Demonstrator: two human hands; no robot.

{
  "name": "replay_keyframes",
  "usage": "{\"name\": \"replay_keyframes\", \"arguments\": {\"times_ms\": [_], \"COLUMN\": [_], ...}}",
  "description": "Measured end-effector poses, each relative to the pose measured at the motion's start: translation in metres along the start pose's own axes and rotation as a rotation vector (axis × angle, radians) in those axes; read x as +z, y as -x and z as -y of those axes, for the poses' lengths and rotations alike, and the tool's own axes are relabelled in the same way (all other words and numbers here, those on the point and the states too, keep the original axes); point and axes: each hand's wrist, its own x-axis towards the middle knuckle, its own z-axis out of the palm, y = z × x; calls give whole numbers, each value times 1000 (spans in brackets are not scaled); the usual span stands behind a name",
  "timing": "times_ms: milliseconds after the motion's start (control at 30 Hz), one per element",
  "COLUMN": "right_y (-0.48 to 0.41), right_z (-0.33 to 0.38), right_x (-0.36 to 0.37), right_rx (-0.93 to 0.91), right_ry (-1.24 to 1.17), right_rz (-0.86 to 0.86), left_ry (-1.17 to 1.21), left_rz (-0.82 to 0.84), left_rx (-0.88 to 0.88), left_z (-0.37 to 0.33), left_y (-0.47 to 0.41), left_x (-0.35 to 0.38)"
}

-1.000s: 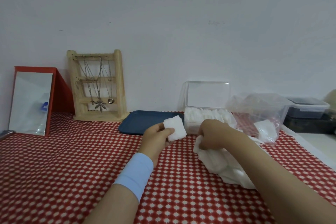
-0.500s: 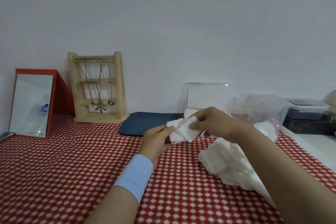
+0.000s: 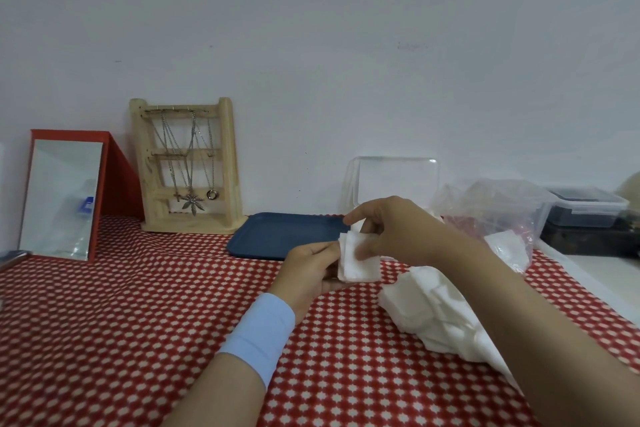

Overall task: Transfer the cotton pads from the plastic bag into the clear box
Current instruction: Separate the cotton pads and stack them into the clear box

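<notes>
Nearest my camera, a pale blue wristband [image 3: 259,329] circles the left forearm above the red-and-white tablecloth [image 3: 138,322]. A heap of cotton pads [image 3: 433,312] lies on the cloth, partly under the right forearm. Just past it the two hands meet above the table. The left hand [image 3: 308,267] grips a small stack of pads [image 3: 356,263] by its left edge, and the right hand [image 3: 398,232] pinches the same stack, thumb across its face. I read this as squaring up a batch before loading.

Behind the hands lies a blue tray [image 3: 284,234]. The clear box [image 3: 394,180] stands by the wall with its lid raised, its body hidden behind the right hand. The plastic bag [image 3: 495,215] beside it holds a few pads. The next move, I judge, calls for carrying the stack forward into the box, kept flat so it does not fan out.
</notes>
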Motion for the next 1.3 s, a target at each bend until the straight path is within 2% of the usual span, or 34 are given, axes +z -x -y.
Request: {"name": "replay_keyframes", "arguments": {"times_ms": [133,233,433,633,867,967,1133,1200,1300], "right_y": [-1,-2,3,5,-8,-23,-44,-50,-56], "right_z": [-2,-3,-9,-17,-33,-47,-60,-61,-61], "right_x": [1,2,-3,-9,-43,-62,-63,-59,-53], "right_rx": [13,30,115,195,329,384,475,486,492], "right_ry": [18,8,-138,-250,-368,-296,-67,39,183], "right_rz": [-54,-76,99,196,-83,-146,-6,57,148], "left_ry": [96,-29,-157,-311,-504,-752,-1134,-1206,-1156], "left_rz": [6,58,69,-12,-125,-60,147,188,200], "left_rx": [-46,22,89,174,252,307,306,270,231], "left_z": [-4,-5,-5,-9,-41,-51,-47,-45,-42], "left_y": [-1,2,2,1,-33,-59,-92,-100,-103], "left_x": [2,1,0,0,15,31,58,60,57]}}
